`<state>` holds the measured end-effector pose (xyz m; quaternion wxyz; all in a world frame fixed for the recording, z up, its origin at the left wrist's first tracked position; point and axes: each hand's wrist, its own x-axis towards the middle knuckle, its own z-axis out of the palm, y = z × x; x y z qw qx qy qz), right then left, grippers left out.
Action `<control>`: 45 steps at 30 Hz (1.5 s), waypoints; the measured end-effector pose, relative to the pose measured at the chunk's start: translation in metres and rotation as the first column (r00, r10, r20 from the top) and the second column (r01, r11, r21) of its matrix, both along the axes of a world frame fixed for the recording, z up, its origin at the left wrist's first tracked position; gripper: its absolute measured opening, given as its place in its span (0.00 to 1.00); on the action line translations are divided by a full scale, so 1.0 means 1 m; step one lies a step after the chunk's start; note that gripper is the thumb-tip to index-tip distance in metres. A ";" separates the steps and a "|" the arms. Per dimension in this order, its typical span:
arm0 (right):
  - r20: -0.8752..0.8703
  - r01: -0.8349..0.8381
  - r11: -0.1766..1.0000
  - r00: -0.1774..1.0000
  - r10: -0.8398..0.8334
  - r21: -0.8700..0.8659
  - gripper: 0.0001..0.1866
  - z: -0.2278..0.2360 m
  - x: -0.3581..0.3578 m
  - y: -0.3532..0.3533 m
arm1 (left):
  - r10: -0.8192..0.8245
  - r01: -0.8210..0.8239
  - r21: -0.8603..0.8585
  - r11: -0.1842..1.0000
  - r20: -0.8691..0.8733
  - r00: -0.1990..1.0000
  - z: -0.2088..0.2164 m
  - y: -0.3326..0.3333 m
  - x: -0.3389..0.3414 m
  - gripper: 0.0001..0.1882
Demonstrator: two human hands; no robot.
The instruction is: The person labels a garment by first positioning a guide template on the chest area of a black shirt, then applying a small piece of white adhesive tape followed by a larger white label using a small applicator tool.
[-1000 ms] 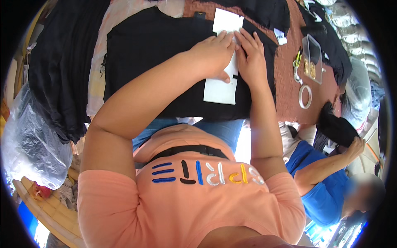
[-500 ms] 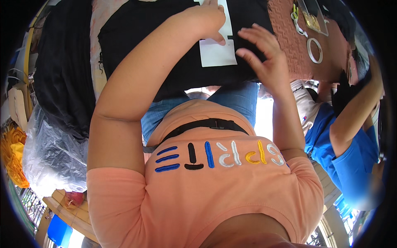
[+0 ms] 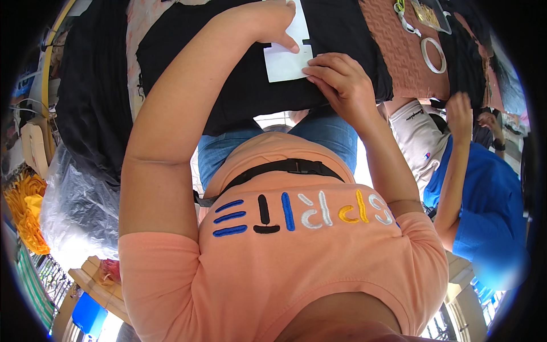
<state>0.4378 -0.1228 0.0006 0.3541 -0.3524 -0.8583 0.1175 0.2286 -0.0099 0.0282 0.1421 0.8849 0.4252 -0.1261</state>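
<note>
While my L hand lies flat, unclenched, on 1 white notched card, my R hand pinches its near R corner; 1 blk cloth underneath, 1 white ring well right of R hand.

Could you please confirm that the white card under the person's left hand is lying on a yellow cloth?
Not quite: the cloth is black, not yellow, as the head view shows. The white card under the left hand does lie on it.
</note>
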 end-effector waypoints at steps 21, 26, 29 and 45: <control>0.048 0.524 0.847 0.852 -0.522 -0.090 0.10 0.060 0.115 0.147 | 0.230 -0.231 -0.073 0.970 -0.014 0.973 0.026 -0.018 0.009 0.53; 0.452 0.721 0.692 0.626 -0.635 -0.027 0.13 0.032 0.234 0.247 | 0.254 -0.256 -0.132 0.958 -0.033 0.967 0.029 -0.014 0.017 0.54; 0.647 0.693 0.718 0.575 -0.501 -0.060 0.15 0.020 0.257 0.276 | 0.254 -0.259 -0.137 0.956 -0.051 0.966 0.031 -0.014 0.018 0.53; 0.687 0.496 0.866 0.606 -0.402 0.069 0.14 0.009 0.271 0.286 | 0.232 -0.229 -0.084 0.970 0.033 0.972 0.020 -0.015 0.009 0.52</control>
